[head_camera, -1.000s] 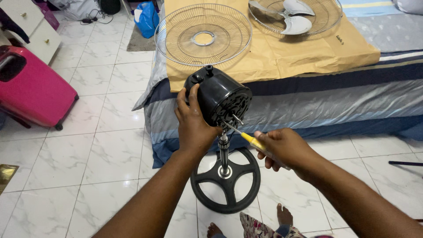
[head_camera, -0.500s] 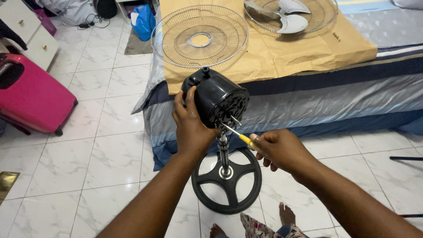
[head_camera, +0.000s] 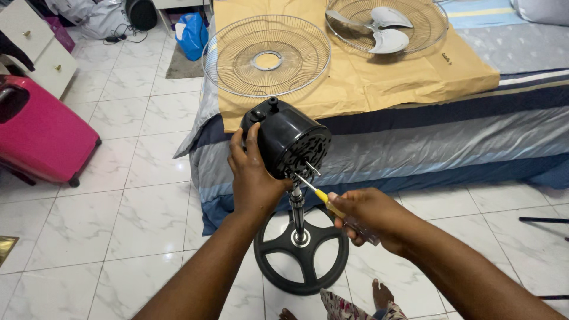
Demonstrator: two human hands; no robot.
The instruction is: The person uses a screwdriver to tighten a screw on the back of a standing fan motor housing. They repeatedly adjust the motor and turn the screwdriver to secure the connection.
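A black fan motor housing (head_camera: 288,140) sits on a metal pole above a round black base (head_camera: 302,249) on the tiled floor. My left hand (head_camera: 252,178) grips the housing's left side. My right hand (head_camera: 367,218) holds a yellow-handled screwdriver (head_camera: 323,197) whose tip touches the housing's front beside the motor shaft. On the bed, a wire fan guard (head_camera: 267,56) lies flat on brown paper (head_camera: 367,77). A second guard with the grey fan blades (head_camera: 385,26) lies behind it.
The bed (head_camera: 450,136) with striped blue-grey cover runs along the right. A pink suitcase (head_camera: 41,133) stands at the left by a white drawer unit (head_camera: 35,47). A blue bag (head_camera: 192,32) sits on the far floor. My foot (head_camera: 379,294) shows below.
The view has shifted slightly, with the fan head and both hands a little lower in frame. The screwdriver stays at the housing's front; both grips are unchanged.
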